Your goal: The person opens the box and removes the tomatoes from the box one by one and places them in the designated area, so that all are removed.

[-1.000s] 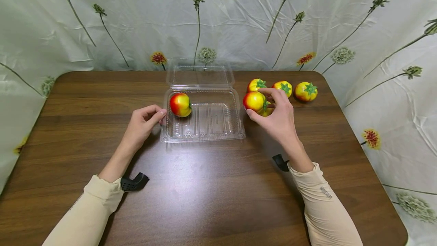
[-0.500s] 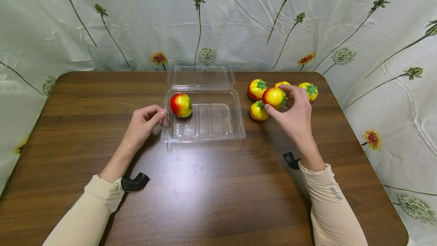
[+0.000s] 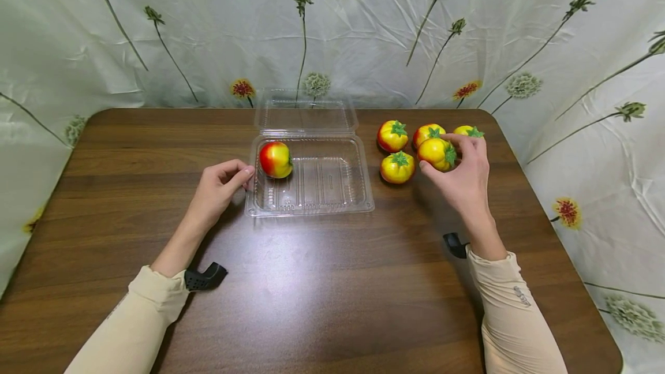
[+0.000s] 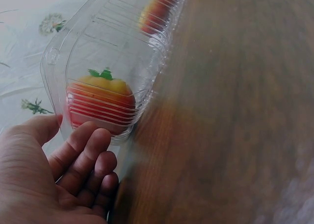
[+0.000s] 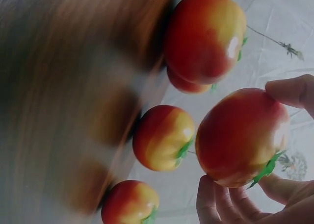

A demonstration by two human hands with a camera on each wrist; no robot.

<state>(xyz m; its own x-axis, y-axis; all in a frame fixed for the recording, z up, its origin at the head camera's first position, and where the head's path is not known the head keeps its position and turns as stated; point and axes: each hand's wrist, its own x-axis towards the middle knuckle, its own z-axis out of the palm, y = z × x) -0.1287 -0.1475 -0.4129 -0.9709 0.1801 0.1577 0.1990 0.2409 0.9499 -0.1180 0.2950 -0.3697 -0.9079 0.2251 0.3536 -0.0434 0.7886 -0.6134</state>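
Note:
My left hand (image 3: 218,190) pinches the left rim of a clear plastic clamshell container (image 3: 310,212), whose lid (image 3: 306,111) stands open at the back. Inside, at the left end, lies one red-and-yellow persimmon (image 3: 276,160), glossy with a green calyx. My right hand (image 3: 466,180) holds another persimmon (image 3: 437,154) between thumb and fingertips, and the right wrist view has this held persimmon (image 5: 243,138) raised off the table. Around it sit more persimmons: a front left one (image 3: 397,167), a back left one (image 3: 392,135), one behind (image 3: 428,133) and one partly hidden by my hand (image 3: 470,131).
The brown wooden table (image 3: 312,305) has rounded corners. A pale flower-print cloth (image 3: 187,33) hangs behind and beside it. Black wrist devices show on both arms, such as the left one (image 3: 205,277).
My right hand has moved to the right with the persimmon, past the front left one, and the held persimmon's calyx has turned more into view. My left hand and the container stay put.

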